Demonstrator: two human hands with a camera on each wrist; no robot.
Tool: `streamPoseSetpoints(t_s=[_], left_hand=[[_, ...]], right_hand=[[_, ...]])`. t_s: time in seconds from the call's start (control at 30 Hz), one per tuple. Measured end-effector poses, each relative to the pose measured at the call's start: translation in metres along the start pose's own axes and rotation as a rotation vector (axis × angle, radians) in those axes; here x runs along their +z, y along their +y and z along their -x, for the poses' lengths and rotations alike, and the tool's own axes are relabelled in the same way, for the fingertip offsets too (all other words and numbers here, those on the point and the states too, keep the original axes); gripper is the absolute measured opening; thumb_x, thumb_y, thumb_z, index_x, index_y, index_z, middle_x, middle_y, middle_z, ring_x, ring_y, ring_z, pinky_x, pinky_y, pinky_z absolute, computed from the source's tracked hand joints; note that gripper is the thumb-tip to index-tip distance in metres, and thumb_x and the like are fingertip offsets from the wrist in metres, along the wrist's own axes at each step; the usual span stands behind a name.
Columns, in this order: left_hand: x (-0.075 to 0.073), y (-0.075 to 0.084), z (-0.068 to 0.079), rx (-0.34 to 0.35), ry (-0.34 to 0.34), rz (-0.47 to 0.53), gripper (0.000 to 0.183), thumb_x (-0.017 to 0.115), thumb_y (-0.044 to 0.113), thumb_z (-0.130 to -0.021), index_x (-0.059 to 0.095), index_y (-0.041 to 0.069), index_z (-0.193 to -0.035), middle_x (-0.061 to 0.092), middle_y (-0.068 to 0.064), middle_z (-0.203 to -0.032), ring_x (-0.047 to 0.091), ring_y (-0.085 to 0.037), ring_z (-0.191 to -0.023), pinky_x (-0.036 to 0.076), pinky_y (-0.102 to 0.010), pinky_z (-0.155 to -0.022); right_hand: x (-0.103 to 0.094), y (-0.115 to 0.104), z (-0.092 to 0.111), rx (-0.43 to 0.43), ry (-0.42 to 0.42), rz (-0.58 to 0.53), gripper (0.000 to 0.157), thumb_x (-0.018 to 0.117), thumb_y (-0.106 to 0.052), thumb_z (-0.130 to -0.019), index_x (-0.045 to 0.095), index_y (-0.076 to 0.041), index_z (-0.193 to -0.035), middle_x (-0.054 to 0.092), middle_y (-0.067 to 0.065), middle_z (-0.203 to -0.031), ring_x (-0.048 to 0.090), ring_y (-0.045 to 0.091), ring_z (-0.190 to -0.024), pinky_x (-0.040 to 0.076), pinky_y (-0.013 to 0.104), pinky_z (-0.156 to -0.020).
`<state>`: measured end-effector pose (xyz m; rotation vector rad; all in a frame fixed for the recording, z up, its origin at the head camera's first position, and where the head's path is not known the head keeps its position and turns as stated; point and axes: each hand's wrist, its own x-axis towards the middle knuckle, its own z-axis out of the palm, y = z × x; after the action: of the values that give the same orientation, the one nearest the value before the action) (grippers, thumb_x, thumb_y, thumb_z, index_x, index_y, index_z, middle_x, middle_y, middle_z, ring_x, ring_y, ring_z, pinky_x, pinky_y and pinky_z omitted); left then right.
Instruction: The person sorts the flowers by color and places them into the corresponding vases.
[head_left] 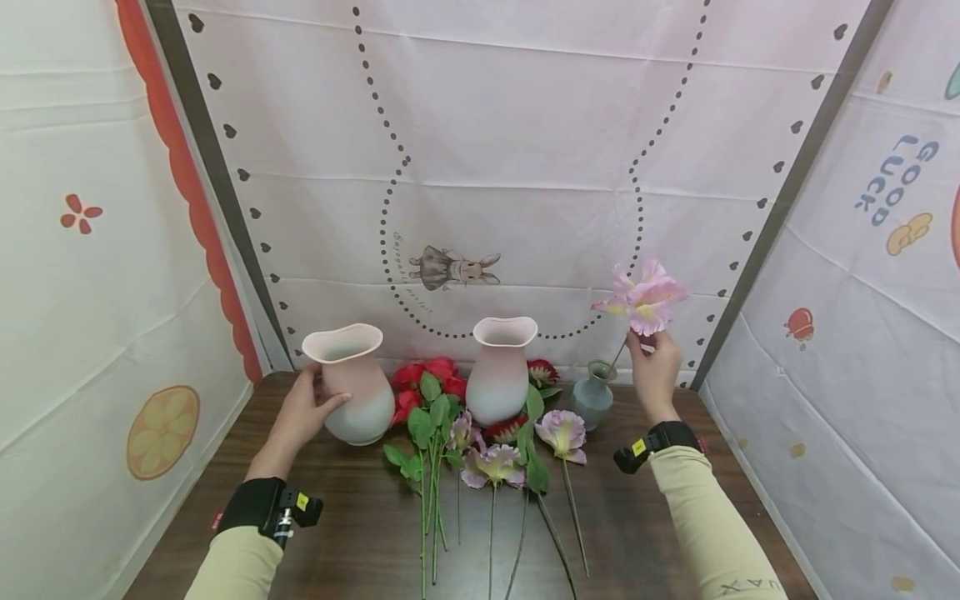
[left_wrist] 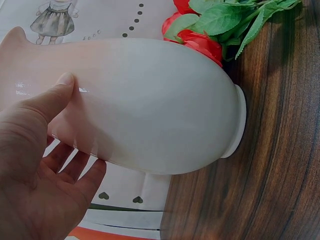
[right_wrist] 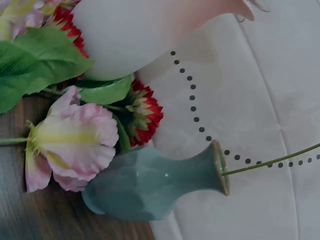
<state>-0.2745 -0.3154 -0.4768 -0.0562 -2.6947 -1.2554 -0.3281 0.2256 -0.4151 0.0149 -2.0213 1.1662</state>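
"What do the right fingers (head_left: 666, 343) have?"

"The pink flower (head_left: 647, 298), pinched by its stem (right_wrist: 272, 161) just under the bloom. The petals rise above those fingers, and the stem slants down and left from them into the mouth of the small blue-green vase (right_wrist: 150, 187)."

"Why pinch so high?"

"I'd guess it leaves the lower stem free to pass that narrow mouth, and gives control of the bloom without crushing it."

"And the left fingers (left_wrist: 92, 175)?"

"Curled behind the neck of the pale vase (head_left: 358, 400), with the thumb across the front, so they have a grip on it. It appears to stand upright on the tabletop (head_left: 337, 508). The neck probably offers a surer hold than the round belly below the fingers."

"What lies between?"

"Just right of the left fingers, red roses (head_left: 441, 367); farther right, a matching vase (head_left: 498, 383). Below and left of the right fingers, a loose pink flower (head_left: 562, 432) lies near the small vase's foot, its stem pointing toward the near side, perhaps so that it is easy to pick up."
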Motion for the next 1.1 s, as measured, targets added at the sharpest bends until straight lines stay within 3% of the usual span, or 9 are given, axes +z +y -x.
streamPoseSetpoints(t_s=[0.13, 0.27, 0.63, 0.8, 1.1], left_hand=[[0.0, 0.0, 0.0, 0.001, 0.003, 0.001, 0.088, 0.068, 0.029, -0.095, 0.013, -0.002, -0.156, 0.027, -0.033, -0.156, 0.034, -0.051, -0.142, 0.037, -0.064, -0.115], [0.0, -0.001, 0.0, -0.001, 0.002, 0.005, 0.088, 0.068, 0.03, -0.095, 0.013, -0.002, -0.156, 0.027, -0.033, -0.156, 0.033, -0.051, -0.143, 0.037, -0.063, -0.115], [0.0, -0.002, 0.001, 0.003, 0.008, -0.011, 0.088, 0.068, 0.031, -0.095, 0.013, -0.002, -0.156, 0.028, -0.033, -0.155, 0.035, -0.051, -0.142, 0.038, -0.063, -0.115], [0.0, -0.002, 0.0, 0.001, 0.009, -0.005, 0.088, 0.068, 0.031, -0.095, 0.013, -0.002, -0.156, 0.028, -0.033, -0.155, 0.034, -0.051, -0.142, 0.037, -0.063, -0.115], [0.001, -0.003, 0.0, 0.0, 0.009, -0.006, 0.089, 0.068, 0.033, -0.095, 0.013, -0.001, -0.156, 0.028, -0.033, -0.155, 0.034, -0.051, -0.142, 0.037, -0.064, -0.115]], right_hand=[[0.001, 0.003, 0.003, 0.023, -0.034, 0.032, 0.019, 0.068, -0.01, -0.094, 0.066, 0.004, -0.107, 0.072, 0.021, -0.104, 0.069, 0.025, -0.094, 0.061, 0.021, -0.08], [0.003, 0.006, 0.005, 0.028, -0.04, 0.032, 0.019, 0.069, -0.008, -0.093, 0.066, 0.006, -0.104, 0.071, 0.024, -0.104, 0.07, 0.033, -0.097, 0.061, 0.042, -0.085], [0.005, 0.014, 0.014, -0.017, -0.032, 0.039, 0.021, 0.071, -0.004, -0.089, 0.066, 0.01, -0.104, 0.071, 0.028, -0.1, 0.068, 0.037, -0.092, 0.059, 0.052, -0.083], [0.007, 0.018, 0.017, 0.011, -0.021, 0.034, 0.022, 0.073, -0.005, -0.086, 0.065, 0.009, -0.101, 0.069, 0.03, -0.1, 0.063, 0.039, -0.092, 0.051, 0.053, -0.084], [0.008, 0.023, 0.021, 0.061, -0.071, 0.046, 0.023, 0.071, -0.009, -0.089, 0.065, 0.005, -0.106, 0.071, 0.026, -0.104, 0.066, 0.036, -0.098, 0.054, 0.05, -0.086]])
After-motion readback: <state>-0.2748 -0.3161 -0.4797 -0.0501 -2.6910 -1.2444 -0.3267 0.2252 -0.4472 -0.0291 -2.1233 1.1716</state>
